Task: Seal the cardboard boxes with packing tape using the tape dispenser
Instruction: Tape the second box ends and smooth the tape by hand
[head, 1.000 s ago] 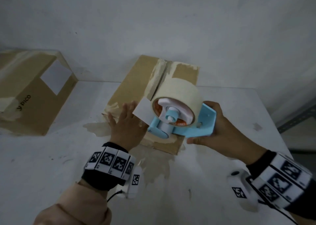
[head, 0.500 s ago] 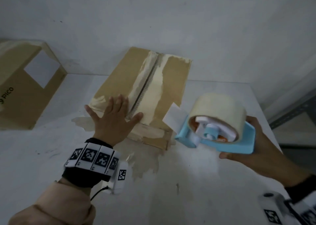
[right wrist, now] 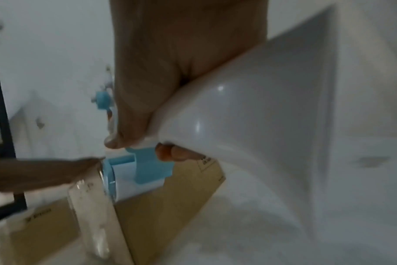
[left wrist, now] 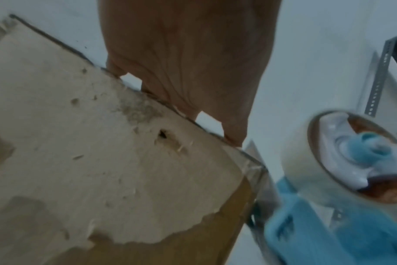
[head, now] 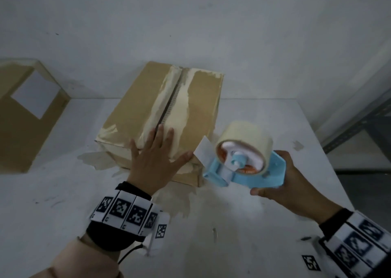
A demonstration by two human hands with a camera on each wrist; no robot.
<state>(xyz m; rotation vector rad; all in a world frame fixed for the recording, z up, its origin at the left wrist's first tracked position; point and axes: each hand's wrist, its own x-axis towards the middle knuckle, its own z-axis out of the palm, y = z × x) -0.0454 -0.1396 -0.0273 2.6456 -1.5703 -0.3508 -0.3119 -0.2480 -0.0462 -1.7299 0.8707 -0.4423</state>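
My left hand (head: 152, 163) lies flat on the near end of the cardboard box (head: 196, 100) in the middle of the table (head: 63, 193), fingers straight and spread, thumb stretched out toward the right. The fingertips sit on the pale tape strips (head: 179, 106) that run along both sides of the box's centre seam — the seam itself shows as a dark slit between the flaps. From the left wrist view the palm (left wrist: 188, 53) reaches over the box's upper edge, and the side wall below it is covered with scuffed, torn tape.

My right hand (head: 296, 184) curls around the handle of the blue tape dispenser (head: 249, 174), holding it just right of the box's near right corner. I cannot tell whether it touches the box. The beige tape roll (head: 245, 136) sits on its hub, and a short loose tab of tape (head: 204, 150) sticks out toward the box, near my left thumb.

A second cardboard box (head: 23, 129) with a white label stands at the far left of the table, well apart — and a grey metal shelf frame (head: 359, 119) stands off to the right.
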